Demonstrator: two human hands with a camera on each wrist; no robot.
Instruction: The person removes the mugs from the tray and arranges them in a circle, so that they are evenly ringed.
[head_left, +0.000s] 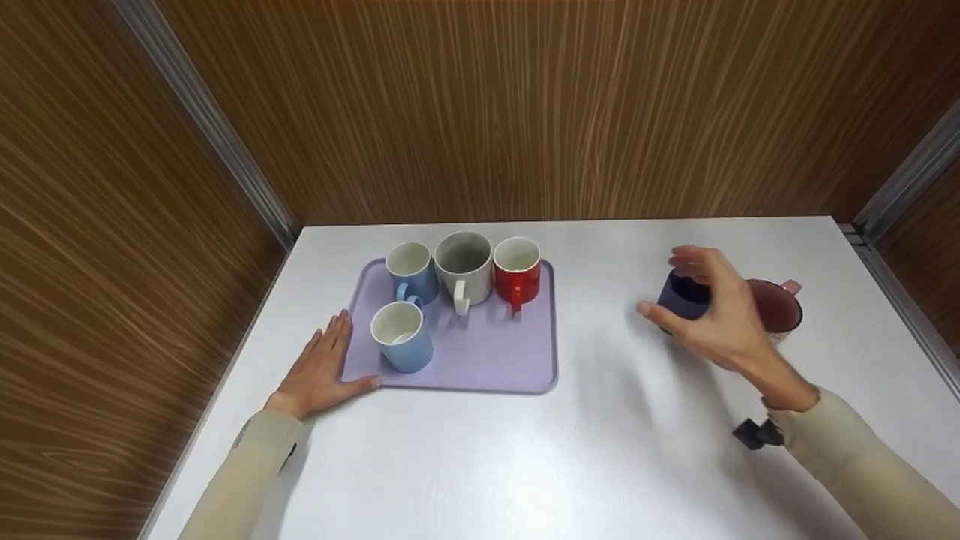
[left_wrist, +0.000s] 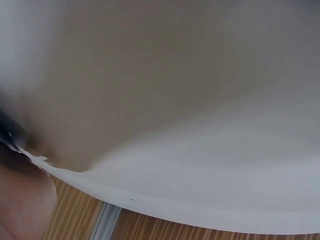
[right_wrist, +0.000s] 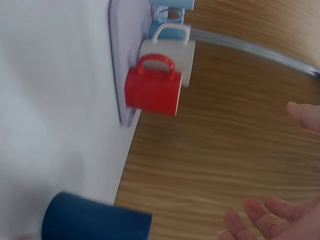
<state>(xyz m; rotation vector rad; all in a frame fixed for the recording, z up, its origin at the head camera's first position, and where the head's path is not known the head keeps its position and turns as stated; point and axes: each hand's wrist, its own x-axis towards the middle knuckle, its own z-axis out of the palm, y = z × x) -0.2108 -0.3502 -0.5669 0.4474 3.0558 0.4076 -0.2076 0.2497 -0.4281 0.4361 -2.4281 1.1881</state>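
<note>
My left hand (head_left: 319,373) lies flat at the near left corner of a lilac tray (head_left: 495,360), fingers along its side and thumb at the front edge. At the right, my right hand (head_left: 718,307) hovers over a dark blue mug (head_left: 679,297), thumb and fingers spread apart. The right wrist view shows a gap between those fingers and the dark blue mug (right_wrist: 95,217). On the tray stand a light blue mug (head_left: 421,283), a large white mug (head_left: 474,281), a red mug (head_left: 517,281) and, nearer, another light blue mug (head_left: 407,349).
Behind my right hand, partly hidden, is a mug with a dark pink inside (head_left: 776,307) and a pink handle. Wood-grain panels (head_left: 487,112) rise at the back and sides of the white table (head_left: 450,465). The left wrist view is mostly blurred sleeve.
</note>
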